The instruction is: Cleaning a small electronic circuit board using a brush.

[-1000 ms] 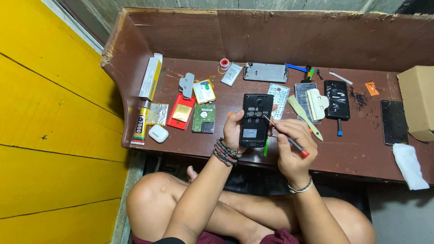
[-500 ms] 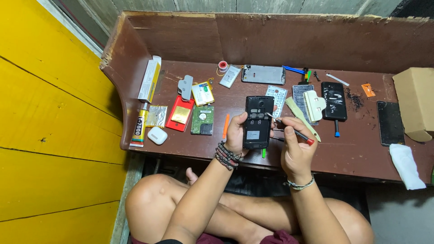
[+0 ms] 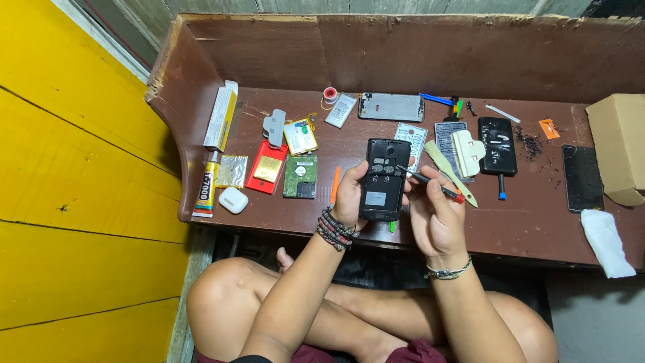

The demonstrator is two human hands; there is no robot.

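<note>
Phone (image 3: 383, 180), back cover off, gripped upright above bench edge (image 3: 282, 225) by left hand (image 3: 351, 197), fingers wrapped around left side. Screwdriver (image 3: 430, 183) pinched in right hand (image 3: 435, 214), tip at upper internals. Risk: tip slip, likely scratching board or stripping screw under off-axis pressure.

Bare brown wooden counter (image 3: 537, 215) front-right of the hands (image 3: 430, 215) gives passage; flat black slab (image 3: 582, 178), crumpled white cloth (image 3: 607, 242) and tan cardboard box (image 3: 621, 144) block farther right.
</note>
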